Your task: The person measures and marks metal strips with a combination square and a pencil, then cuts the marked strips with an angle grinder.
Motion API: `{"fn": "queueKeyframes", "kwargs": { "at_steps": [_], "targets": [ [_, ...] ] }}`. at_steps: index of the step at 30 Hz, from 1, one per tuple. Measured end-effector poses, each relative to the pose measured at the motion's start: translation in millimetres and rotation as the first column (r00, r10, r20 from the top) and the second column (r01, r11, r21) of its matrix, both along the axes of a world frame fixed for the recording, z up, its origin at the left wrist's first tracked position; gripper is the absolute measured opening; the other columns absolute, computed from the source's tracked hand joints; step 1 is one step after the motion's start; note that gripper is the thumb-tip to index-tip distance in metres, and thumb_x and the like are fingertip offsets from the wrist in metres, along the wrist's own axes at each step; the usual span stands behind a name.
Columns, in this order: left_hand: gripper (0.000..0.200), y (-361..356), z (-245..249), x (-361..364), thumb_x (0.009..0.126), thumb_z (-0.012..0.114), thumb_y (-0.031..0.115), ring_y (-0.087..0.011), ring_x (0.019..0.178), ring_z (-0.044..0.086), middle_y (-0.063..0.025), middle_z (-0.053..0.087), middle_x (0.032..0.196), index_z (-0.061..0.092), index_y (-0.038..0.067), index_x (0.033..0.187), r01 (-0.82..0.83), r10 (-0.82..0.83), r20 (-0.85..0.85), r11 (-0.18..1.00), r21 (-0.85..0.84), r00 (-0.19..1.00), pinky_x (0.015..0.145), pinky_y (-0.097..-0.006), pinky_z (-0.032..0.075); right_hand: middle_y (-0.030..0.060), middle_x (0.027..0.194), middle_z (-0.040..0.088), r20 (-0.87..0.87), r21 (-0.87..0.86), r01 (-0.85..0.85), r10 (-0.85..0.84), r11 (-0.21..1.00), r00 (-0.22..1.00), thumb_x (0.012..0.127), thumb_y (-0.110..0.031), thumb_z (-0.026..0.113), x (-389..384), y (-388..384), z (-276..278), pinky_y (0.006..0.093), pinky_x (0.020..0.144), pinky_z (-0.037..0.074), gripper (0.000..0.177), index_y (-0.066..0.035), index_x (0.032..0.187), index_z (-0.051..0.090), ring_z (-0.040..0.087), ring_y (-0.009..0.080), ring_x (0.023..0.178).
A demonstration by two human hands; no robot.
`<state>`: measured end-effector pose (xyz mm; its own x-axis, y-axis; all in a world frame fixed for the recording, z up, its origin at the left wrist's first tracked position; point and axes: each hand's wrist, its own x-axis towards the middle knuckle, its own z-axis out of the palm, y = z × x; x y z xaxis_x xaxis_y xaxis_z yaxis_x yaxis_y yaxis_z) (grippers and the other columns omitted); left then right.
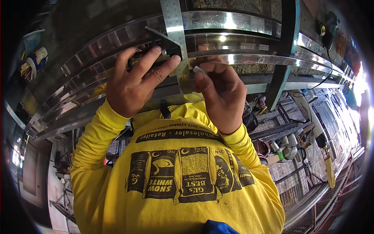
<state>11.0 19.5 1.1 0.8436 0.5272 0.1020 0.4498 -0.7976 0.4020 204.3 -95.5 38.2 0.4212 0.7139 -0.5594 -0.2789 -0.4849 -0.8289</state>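
My left hand (134, 80) grips the dark head of a combination square (173, 35), its fingers bent over that part. The square's marked steel blade crosses several shiny metal bars (233, 21) almost at a right angle. Close to the blade's right edge is my right hand (224, 89), thumb and forefinger pinched on a small pale flat piece (199, 70). Its tip is near the edge of the blade and the bar surface. Both forearms are in yellow sleeves.
A dark metal upright (286, 50) crosses the bars at right. A yellow tape measure (321, 30) lies at far right. Cans (288, 146) and tools stand on the mesh rack below. A container of pens and tools (33, 64) is at far left.
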Motion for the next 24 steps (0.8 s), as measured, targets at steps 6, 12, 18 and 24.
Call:
{"fn": "queueKeyframes", "kwargs": {
  "at_steps": [6,12,18,24],
  "targets": [
    [0.055,1,0,0,0.082,0.069,0.007,-0.0292,0.109,0.057,0.0033,0.063,0.132,0.074,0.032,0.13,0.003,-0.003,0.008,1.0,-0.003,1.0,0.096,-0.0373,0.055,0.0119,0.093,0.07,0.407,-0.026,-0.177,0.172,0.984,0.897,0.086,0.001,0.074,-1,0,1,0.03,0.069,0.057,0.023,0.001,0.108,0.067,0.074,0.0206,0.075],
    [0.051,1,0,0,0.084,0.068,0.009,-0.0293,0.109,0.056,0.0026,0.063,0.132,0.075,0.032,0.129,0.005,-0.005,0.014,1.0,-0.015,1.0,0.097,-0.0381,0.055,0.0112,0.091,0.07,0.512,-0.088,-0.15,0.173,0.985,0.841,0.084,-0.002,0.077,-15,5,2,0.032,0.066,0.058,0.021,-0.002,0.102,0.067,0.073,0.0227,0.072],
    [0.05,0,-2,-1,0.085,0.068,0.011,-0.0291,0.109,0.056,0.003,0.063,0.132,0.075,0.032,0.129,0.0,0.001,0.019,1.0,-0.022,1.0,0.097,-0.038,0.055,0.0091,0.088,0.073,0.591,-0.129,-0.194,0.232,0.973,0.773,0.083,-0.004,0.081,-16,5,1,0.0265,0.066,0.057,0.02,-0.001,0.099,0.068,0.073,0.0132,0.071],
    [0.05,-1,0,-1,0.084,0.069,0.011,-0.029,0.109,0.055,0.0028,0.062,0.132,0.075,0.032,0.129,-0.004,0.004,0.014,0.999,-0.032,1.0,0.096,-0.038,0.054,0.0102,0.086,0.068,0.607,-0.119,-0.236,0.259,0.964,0.752,0.08,-0.005,0.08,-16,9,3,0.0335,0.062,0.056,0.022,-0.005,0.098,0.068,0.07,0.0239,0.068]
  ]
}}
